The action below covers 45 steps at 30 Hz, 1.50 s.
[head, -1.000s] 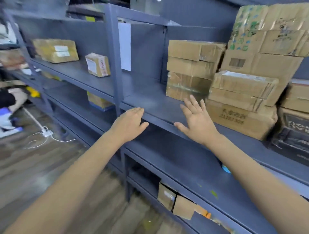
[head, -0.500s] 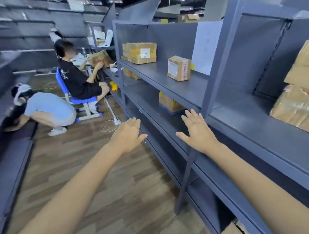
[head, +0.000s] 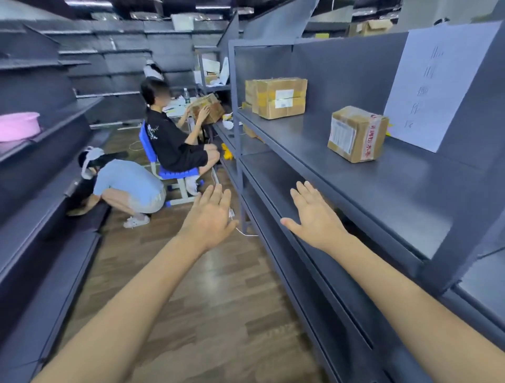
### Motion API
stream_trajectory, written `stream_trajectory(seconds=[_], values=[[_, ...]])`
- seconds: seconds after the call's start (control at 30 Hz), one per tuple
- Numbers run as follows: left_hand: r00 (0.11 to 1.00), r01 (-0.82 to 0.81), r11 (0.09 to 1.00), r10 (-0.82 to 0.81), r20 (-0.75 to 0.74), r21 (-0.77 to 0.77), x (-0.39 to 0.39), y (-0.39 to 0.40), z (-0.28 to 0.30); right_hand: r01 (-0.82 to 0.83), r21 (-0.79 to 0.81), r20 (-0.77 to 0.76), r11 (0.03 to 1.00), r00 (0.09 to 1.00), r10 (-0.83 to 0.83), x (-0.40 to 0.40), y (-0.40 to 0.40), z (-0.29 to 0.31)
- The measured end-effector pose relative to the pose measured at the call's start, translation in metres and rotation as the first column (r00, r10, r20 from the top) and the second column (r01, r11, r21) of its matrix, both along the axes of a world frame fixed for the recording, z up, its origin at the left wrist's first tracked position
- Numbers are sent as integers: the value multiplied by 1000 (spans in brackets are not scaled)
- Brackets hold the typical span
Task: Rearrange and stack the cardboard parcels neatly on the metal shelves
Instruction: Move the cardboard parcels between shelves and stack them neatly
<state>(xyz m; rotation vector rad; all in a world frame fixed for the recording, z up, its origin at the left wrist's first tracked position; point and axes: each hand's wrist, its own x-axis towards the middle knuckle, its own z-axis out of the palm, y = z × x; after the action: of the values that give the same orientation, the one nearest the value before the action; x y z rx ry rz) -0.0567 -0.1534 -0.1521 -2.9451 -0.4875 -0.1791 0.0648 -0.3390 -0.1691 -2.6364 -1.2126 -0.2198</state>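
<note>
Hands, left hand [head: 209, 218] and right hand [head: 314, 218], are spread wide, holding nothing, near a small taped parcel [head: 356, 134] on the metal shelf [head: 396, 191]

Dim aisle, lit by ceiling strips [head: 82, 3] overhead; a soft glare patch lies on the floor [head: 216, 269]. Wide-angle bending warps the edges, and the left shelves [head: 41, 153] are smeared with blur.

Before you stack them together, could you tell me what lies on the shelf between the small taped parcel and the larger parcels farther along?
Nothing: the head view shows bare shelf between the small parcel and the larger parcels.
</note>
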Motion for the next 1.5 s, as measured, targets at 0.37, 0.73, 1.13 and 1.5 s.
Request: stream_trajectory(seconds=[0.37, 0.73, 1.13, 1.5], values=[[997, -67, 998, 67, -43, -8, 121, 100, -17, -56, -66, -40, 996, 998, 53, 129, 113, -11], [991, 137, 986, -136, 15, -97, 256, 237, -29, 160, -48, -36, 986, 986, -162, 229, 229, -12], [926, 370, 906, -342, 162, -207, 377, 360, -25, 302, -13, -27, 953, 953, -302, 319, 337, 1], [909, 401, 884, -354, 219, -239, 538, 412, -3, 469, 287, -94, 835, 882, -463, 471, 399, 21]])
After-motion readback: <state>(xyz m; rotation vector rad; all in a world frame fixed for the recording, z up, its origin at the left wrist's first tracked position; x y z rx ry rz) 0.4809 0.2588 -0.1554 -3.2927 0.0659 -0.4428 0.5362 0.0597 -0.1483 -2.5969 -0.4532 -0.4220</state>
